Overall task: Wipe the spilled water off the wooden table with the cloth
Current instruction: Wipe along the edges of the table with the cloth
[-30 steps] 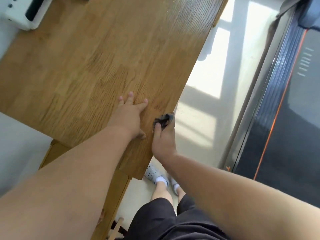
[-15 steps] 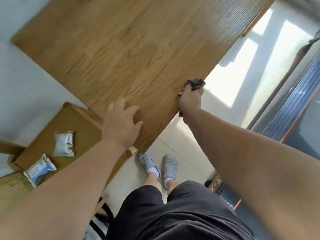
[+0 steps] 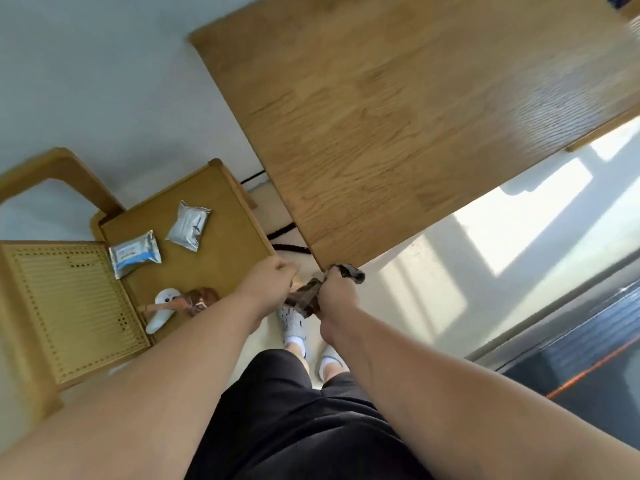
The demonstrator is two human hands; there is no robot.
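My right hand [image 3: 337, 295] is bunched tight around the cloth [image 3: 304, 299] just off the table [image 3: 398, 140] corner; it's soft, light and floppy. Left hand [image 3: 273, 277] is curled at its other end, can't tell if it's gripping.

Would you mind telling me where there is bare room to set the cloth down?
The wooden table is bare from its near corner by the right hand up to its far edge. The side table is crowded: two packets and a white object.

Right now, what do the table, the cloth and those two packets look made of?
Table: wood, smooth sheen, visible grain and joined strips. Cloth: dark, limp fabric, crumpled in the right hand. Packets: probably plastic or foil film, shiny and crinkled.
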